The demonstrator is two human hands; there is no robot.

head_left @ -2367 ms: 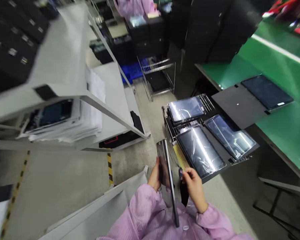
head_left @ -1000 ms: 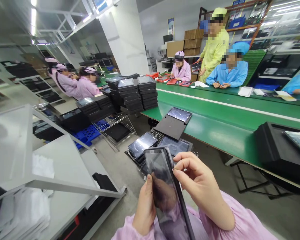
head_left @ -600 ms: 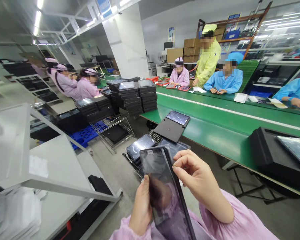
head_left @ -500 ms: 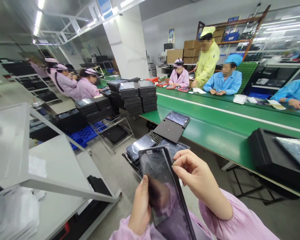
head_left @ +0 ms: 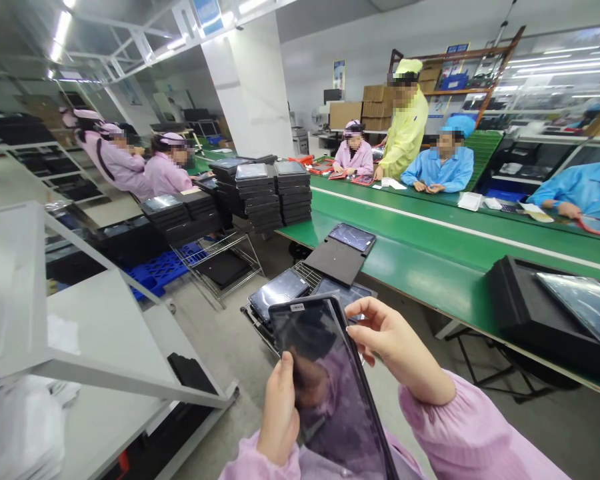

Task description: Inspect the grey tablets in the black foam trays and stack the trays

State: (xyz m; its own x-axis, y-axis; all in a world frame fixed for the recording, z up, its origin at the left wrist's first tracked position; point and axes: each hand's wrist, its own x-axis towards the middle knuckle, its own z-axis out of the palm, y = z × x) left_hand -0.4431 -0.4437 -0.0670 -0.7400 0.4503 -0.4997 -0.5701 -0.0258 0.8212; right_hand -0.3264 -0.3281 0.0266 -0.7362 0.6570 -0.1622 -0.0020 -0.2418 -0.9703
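I hold a dark glossy tablet [head_left: 330, 387] upright in front of my chest. My left hand [head_left: 279, 413] grips its left edge, thumb across the screen. My right hand [head_left: 390, 340] is curled at the tablet's upper right edge, fingertips pinched against its rim. Pink sleeves cover both of my forearms. Just beyond the tablet, a wire cart [head_left: 300, 273] carries more tablets [head_left: 279, 291] lying flat in film.
A long green conveyor table [head_left: 430, 253] runs on the right with a black tray [head_left: 530, 307] and a tablet on a dark pad [head_left: 353, 237]. Stacked black trays [head_left: 275, 190] stand behind. A grey shelf frame [head_left: 80, 333] is at left. Several seated and standing people work beyond.
My head has lifted from the floor and cart to the room. The tablet has turned from edge-on to screen facing me. Both hands stay on it, the view drifting slightly right.
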